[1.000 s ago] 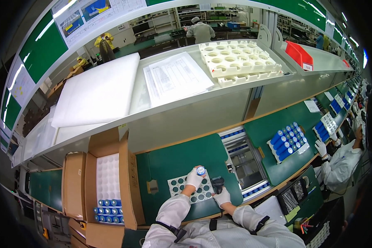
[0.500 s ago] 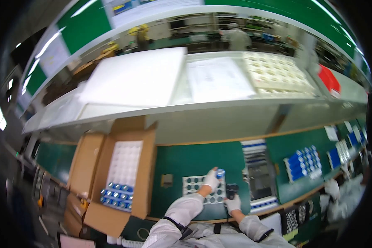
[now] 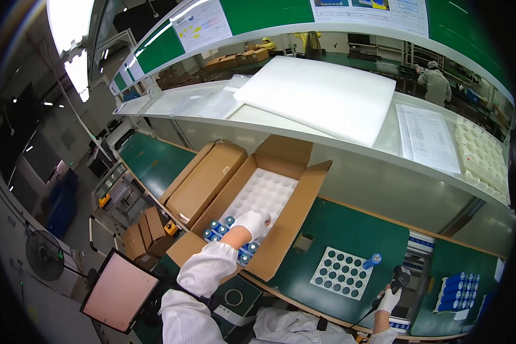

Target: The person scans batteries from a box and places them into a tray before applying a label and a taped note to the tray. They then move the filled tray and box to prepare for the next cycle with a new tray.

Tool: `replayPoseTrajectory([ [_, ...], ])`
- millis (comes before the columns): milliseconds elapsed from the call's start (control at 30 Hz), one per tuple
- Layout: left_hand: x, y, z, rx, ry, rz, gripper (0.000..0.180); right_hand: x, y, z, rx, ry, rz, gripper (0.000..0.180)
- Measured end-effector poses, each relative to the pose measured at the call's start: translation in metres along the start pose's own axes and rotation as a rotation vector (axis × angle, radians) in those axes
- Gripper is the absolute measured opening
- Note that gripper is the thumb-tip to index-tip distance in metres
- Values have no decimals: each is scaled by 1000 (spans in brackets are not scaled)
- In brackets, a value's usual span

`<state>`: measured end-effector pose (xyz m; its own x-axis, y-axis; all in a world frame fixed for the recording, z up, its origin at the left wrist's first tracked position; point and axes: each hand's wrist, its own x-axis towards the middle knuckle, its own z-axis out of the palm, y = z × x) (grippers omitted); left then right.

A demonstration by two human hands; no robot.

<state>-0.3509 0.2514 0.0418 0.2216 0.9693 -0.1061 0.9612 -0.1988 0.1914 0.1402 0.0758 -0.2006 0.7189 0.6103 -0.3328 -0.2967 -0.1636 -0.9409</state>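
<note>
My left hand (image 3: 252,224), in a white glove with bare fingertips, reaches into an open cardboard box (image 3: 289,229) over blue cylindrical battery cells (image 3: 215,230). Its fingers are partly hidden, so I cannot tell whether it grips a cell. A white tray with round recesses (image 3: 264,192) fills the far part of the box. My right hand (image 3: 389,299), also gloved, is closed around a black handheld scanner (image 3: 402,278). Left of the scanner, one blue cell (image 3: 373,261) stands at the upper right corner of a white plate with round holes (image 3: 328,282).
A closed carton (image 3: 206,183) lies left of the open box. Right of the scanner runs a metal track (image 3: 414,286), with a block of blue cells (image 3: 457,292) beyond. Overhead, a shelf holds a white foam sheet (image 3: 321,97) and papers (image 3: 427,137). A monitor (image 3: 119,291) stands lower left.
The view has swung left. My left hand has let go of the blue cell at the holed plate and moved left into the box. My right hand still holds the scanner.
</note>
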Motion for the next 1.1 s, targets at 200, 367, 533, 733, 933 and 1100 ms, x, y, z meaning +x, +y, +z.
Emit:
replayPoseTrajectory([
  [200,-7,-37,82,290,-332,84,25,-15,-19,12,77,-20,-49,37],
  [367,-9,-54,133,619,-205,80,27,-31,-20,21,53,-61,5,47],
  [533,-7,-48,124,588,-233,88,28,-42,-22,21,96,-38,74,50],
  [733,-35,-32,31,295,-285,-152,41,-39,-19,19,68,-66,87,61],
  [933,-89,-58,-24,-1127,131,-733,45,-30,-15,21,94,-42,106,75],
  [1100,-112,-17,-15,-1971,-2,-274,54,-30,-20,27,74,-140,65,75],
])
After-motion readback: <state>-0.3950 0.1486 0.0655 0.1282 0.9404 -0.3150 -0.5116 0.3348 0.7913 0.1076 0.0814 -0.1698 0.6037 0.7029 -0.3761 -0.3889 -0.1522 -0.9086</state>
